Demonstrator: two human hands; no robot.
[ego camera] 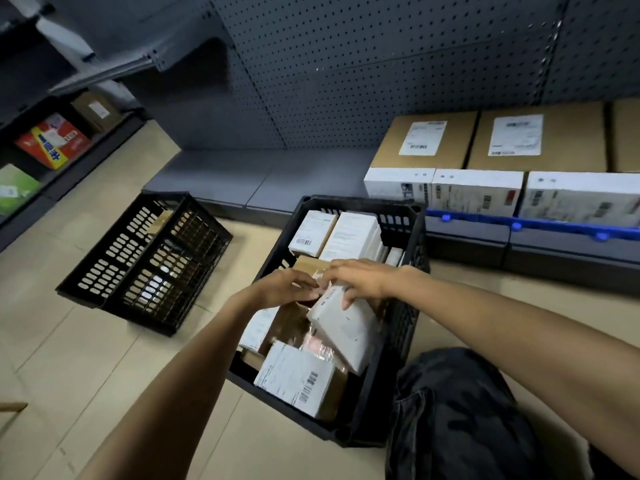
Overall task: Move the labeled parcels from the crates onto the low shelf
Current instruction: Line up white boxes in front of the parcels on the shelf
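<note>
In the crate (398,327), the right hand (362,279) grips the tilted white parcel (346,329) by its upper end; blur hides whether the left hand (285,286) holds it too.

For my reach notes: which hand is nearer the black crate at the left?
Left. The left hand is right of that crate; the right hand is further right, gripping a white parcel.

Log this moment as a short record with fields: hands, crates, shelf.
right hand: grips the upper end of a tilted white parcel
left hand: at the same end, grip unclear
near crate: holds labeled parcels, under both hands
far crate: on the floor to the left, apart
low shelf: brown boxes and white boxes on its right part
</note>
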